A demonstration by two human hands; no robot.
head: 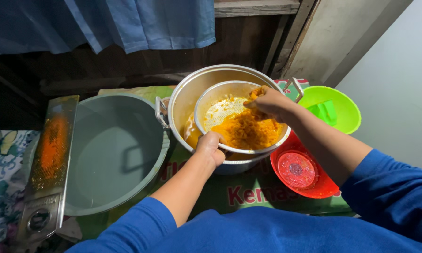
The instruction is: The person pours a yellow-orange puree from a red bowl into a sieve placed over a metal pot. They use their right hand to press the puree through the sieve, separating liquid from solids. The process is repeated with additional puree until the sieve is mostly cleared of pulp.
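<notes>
A round metal strainer [210, 99] full of orange grated pulp [248, 131] rests inside a large metal pot [187, 91]. My left hand [211, 147] grips the strainer's near rim. My right hand [269, 103] reaches in from the right and squeezes a clump of the orange pulp at the far side of the strainer. Orange liquid shows in the pot below the strainer.
A grey bucket [112, 150] stands left of the pot, with a metal grater [49, 164] stained orange lying over its left edge. A red basin [297, 171] holds a small red lid. A green bowl [333, 110] sits at the right. Blue cloth hangs behind.
</notes>
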